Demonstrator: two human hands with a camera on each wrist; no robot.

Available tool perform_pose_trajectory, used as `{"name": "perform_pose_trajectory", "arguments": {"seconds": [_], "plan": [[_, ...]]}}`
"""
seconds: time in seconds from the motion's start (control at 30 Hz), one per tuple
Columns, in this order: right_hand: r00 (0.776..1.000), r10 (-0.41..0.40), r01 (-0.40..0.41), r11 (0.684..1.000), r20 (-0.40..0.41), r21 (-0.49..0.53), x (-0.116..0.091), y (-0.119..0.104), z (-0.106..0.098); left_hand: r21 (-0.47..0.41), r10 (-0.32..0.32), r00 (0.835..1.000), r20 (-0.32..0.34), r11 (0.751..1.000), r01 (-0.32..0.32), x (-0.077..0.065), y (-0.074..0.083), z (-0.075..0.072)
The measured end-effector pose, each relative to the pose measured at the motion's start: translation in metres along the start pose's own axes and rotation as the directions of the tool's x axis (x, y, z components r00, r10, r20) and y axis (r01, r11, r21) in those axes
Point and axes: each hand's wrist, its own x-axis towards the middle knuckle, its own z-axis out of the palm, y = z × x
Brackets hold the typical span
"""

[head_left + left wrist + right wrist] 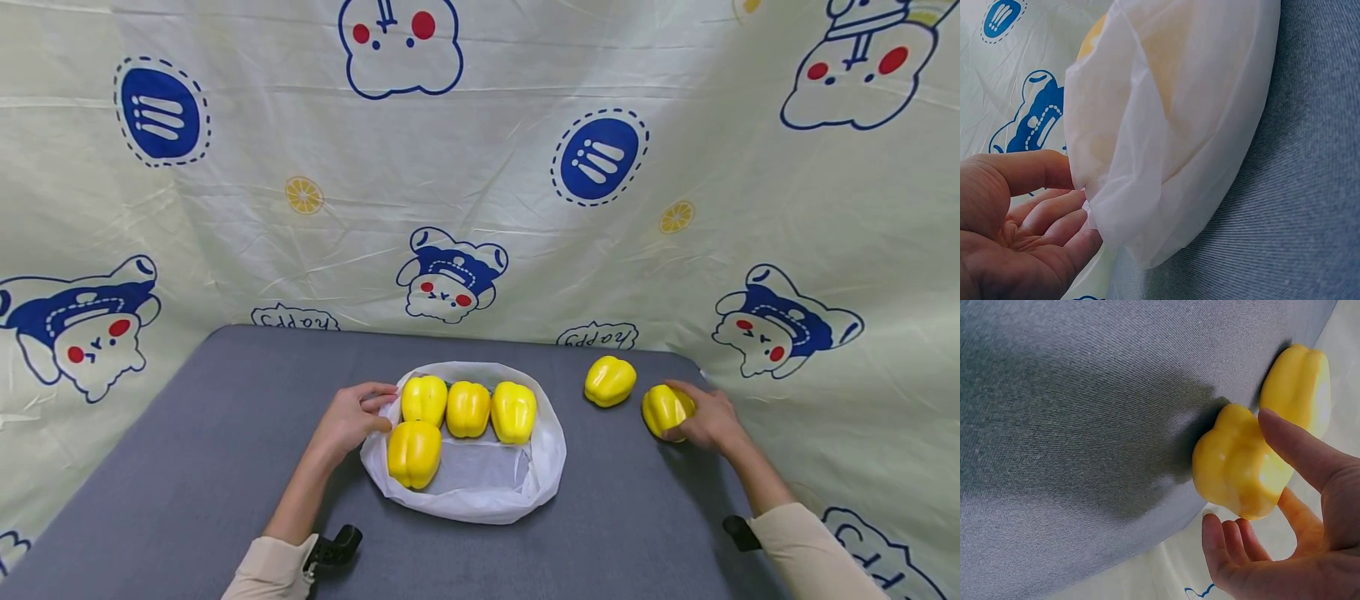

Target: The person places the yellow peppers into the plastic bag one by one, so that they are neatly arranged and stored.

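Note:
A white plastic bag (pixel 480 505) with its mouth spread wide lies on the table, several yellow bell peppers (pixel 468 409) inside. At its left rim is my left hand (pixel 357 419); the thumb and fingers hold the thin edge, and the left wrist view shows the bag's side (pixel 1166 169) folding by the fingertips. Over on the right, my right hand (pixel 708 417) grips a yellow bell pepper (pixel 1235 469), thumb on one side and index finger on the other. Another yellow bell pepper (pixel 610 381) sits just left of that one.
The grey table (pixel 225 467) runs back to a pale printed curtain (pixel 525 233) behind it. Along the right, the table's edge is close to my right hand. Inside the bag, the peppers take up the back and left; its bare floor shows at front right.

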Motion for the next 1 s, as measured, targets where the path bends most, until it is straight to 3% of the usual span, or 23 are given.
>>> {"name": "perform_pose_trajectory", "arguments": {"seconds": [0.3,0.63,1.0], "plan": [[0.999,-0.031,0.03,0.999,-0.037,-0.024,0.0003,0.0028,0.0013,-0.008,-0.002,1.0,-0.004,1.0,0.002,-0.0001,-0.0009,-0.0004],[0.998,0.007,-0.008,1.0,-0.066,-0.005,0.0008,0.0048,0.006,-0.011,0.004,1.0,-0.003,1.0,-0.004,0.0003,-0.0017,0.0001],[0.994,-0.028,0.026,0.999,-0.106,-0.025,-0.0024,0.0018,0.0098,-0.034,0.012,1.0,-0.003,0.999,-0.013,0.0016,-0.0034,0.0009]]}}
